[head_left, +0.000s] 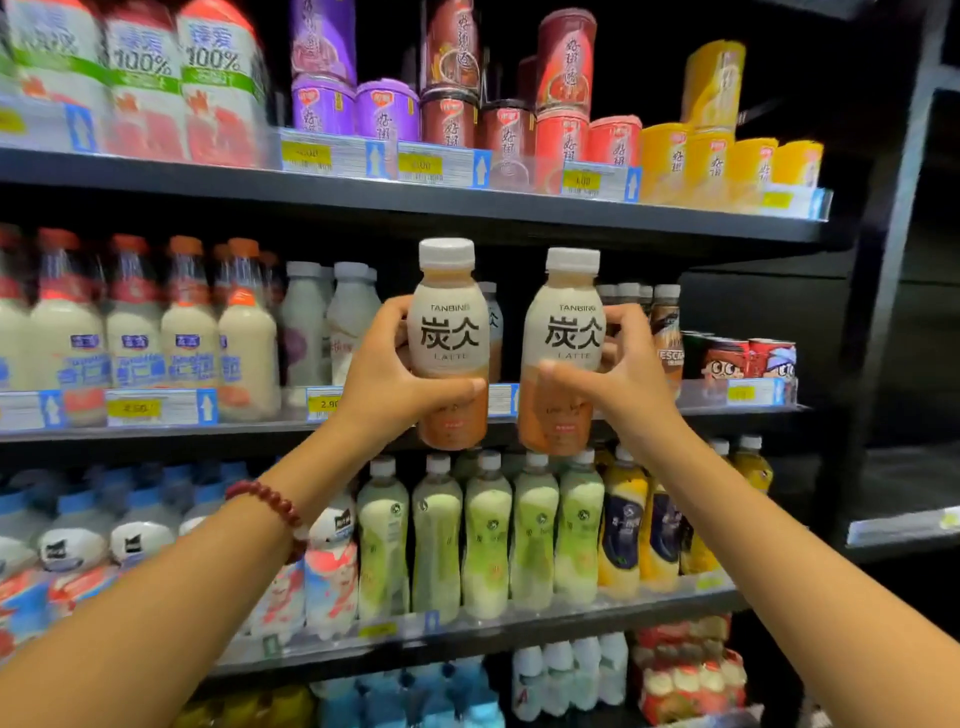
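Two matching latte bottles with white caps, cream labels and brown drink stand upright in the air in front of the middle shelf. My left hand (387, 376) grips the left latte bottle (449, 332) from its left side, thumb across the front. My right hand (621, 371) grips the right latte bottle (569, 327) from its right side, thumb across the front. The bottles are side by side, a small gap between them. A red bead bracelet (275, 506) circles my left wrist.
Dark store shelving fills the view. The middle shelf edge (156, 431) carries milk bottles left and canned coffee (743, 358) right. Cups (566, 124) line the top shelf. Green and yellow bottles (488, 535) stand below. A dark upright post (883, 260) closes the right side.
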